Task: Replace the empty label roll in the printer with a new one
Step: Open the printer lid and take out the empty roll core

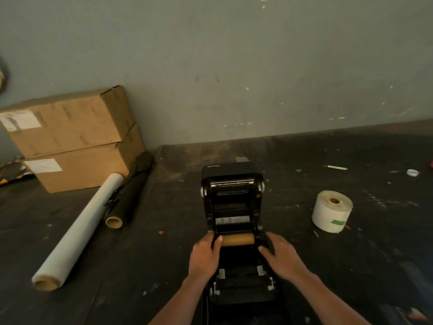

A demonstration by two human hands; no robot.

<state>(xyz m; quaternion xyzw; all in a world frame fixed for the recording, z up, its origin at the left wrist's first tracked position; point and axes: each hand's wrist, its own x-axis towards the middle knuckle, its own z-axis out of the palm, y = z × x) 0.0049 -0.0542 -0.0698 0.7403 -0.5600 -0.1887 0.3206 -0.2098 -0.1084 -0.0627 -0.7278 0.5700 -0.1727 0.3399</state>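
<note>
Head view is looking down on a dark, scuffed tabletop (328, 254) that is running back to a plain grey-green wall (234, 66). Two brown cardboard boxes (72, 137) are sitting stacked against that wall at the far left. Beside them a long white roll of film on a cardboard tube (79, 231) and a shorter black roll (131, 193) are lying side by side, their long axes running from near left to far right.

At the centre a black desktop label printer (232, 221) is standing with its lid swung up and back, its long axis running away from the person and its open bay facing up. Inside the bay an empty brown cardboard core (237, 239) is lying across the printer, its long axis running left to right.

To the right, well apart from the printer, a full white label roll with a green tape tab (331, 211) is standing on end, its hole facing up.

The left hand (205, 256) is resting loosely curled on the printer's left edge, thumb touching the left end of the core. The right hand (280, 256) is lying part open on the right edge, fingers beside the core's right end; neither is gripping the core.
</note>
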